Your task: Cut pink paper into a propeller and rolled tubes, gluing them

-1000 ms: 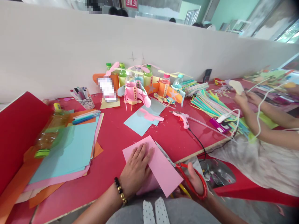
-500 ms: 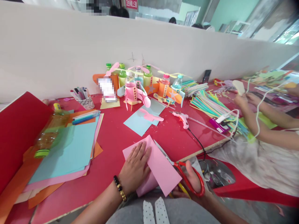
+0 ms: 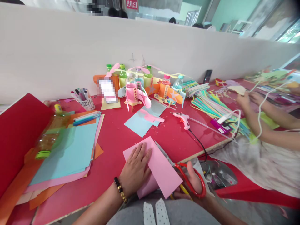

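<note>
Pressing down on the pink paper (image 3: 161, 168), my left hand (image 3: 137, 165) lies flat, fingers extended and nearly together, gripping nothing. The paper sits at the near edge of the red table (image 3: 111, 150), directly before me, its near end reaching toward my lap. My right hand (image 3: 195, 181) is closed around the red-handled scissors (image 3: 176, 165), thumb through a loop; the other fingers are partly hidden. One silver blade shows along the paper's right edge; whether it bites, I cannot tell. Beyond lies a light blue sheet (image 3: 138, 123), with a pink glue gun (image 3: 184, 119) to its right.
</note>
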Demonstrator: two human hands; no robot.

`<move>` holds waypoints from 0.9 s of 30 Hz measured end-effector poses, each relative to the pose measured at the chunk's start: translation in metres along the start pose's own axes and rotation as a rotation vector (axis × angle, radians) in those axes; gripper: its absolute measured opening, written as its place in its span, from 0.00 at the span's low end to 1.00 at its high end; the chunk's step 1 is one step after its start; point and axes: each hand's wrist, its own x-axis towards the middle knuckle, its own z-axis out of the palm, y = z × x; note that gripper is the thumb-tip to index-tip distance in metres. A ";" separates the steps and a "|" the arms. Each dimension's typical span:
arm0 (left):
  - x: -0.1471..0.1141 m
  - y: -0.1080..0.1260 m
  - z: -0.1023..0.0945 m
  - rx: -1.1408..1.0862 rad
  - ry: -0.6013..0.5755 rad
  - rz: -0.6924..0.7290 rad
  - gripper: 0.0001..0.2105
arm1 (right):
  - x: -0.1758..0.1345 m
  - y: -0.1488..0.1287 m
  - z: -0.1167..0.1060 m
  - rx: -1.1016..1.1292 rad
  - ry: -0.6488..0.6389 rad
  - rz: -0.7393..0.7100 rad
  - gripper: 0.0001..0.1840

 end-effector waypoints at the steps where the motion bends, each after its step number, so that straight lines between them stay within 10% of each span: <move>1: 0.000 0.000 0.000 0.002 0.000 0.001 0.28 | 0.000 0.001 -0.001 0.030 0.004 -0.008 0.48; 27: -0.001 -0.001 0.002 -0.007 0.017 0.005 0.27 | 0.008 -0.008 0.039 0.057 0.109 0.074 0.51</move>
